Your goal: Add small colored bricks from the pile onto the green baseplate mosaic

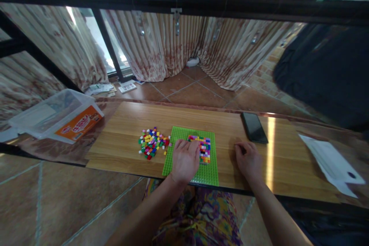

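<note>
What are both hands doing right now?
Left hand: flat, palm down on the green baseplate, beside the coloured blocks, holding nothing.
Right hand: loosely curled on the wooden table, apparently empty.

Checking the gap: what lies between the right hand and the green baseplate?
Only bare wood of the table between right hand and baseplate, per the head view.

Single head view, forward and down over the wooden table (129,123), fairly near.
</note>
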Demonstrator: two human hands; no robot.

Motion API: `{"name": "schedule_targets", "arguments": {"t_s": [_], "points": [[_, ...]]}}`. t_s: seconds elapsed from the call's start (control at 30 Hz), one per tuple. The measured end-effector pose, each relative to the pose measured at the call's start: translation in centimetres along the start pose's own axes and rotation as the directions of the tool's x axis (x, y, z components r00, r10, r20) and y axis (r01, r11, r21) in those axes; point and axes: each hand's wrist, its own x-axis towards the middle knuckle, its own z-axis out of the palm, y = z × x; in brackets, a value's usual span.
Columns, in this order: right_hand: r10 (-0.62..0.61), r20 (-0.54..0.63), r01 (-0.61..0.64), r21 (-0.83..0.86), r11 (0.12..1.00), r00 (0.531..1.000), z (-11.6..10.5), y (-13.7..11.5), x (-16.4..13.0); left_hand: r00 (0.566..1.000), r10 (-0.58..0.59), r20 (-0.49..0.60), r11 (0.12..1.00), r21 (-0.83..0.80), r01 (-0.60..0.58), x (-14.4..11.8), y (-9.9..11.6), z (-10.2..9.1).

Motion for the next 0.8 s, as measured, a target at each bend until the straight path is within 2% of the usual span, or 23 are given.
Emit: {"name": "schedule_targets", "arguments": {"t_s": [0.57,0.8], "points": [[0.006,0.001,-0.006,-0.028,1.0,1.0,-0.08,-0.08,-0.02,0.992,0.111,-0.053,0.993,-0.043,-0.114,-0.69,-0.26,0.67],[-0.003,-0.011,0.003,-0.008,1.0,1.0,0.08,0.19,-0.08,0.991,0.132,-0.008,0.991,0.016,-0.132,-0.48,0.0,0.51]]}}
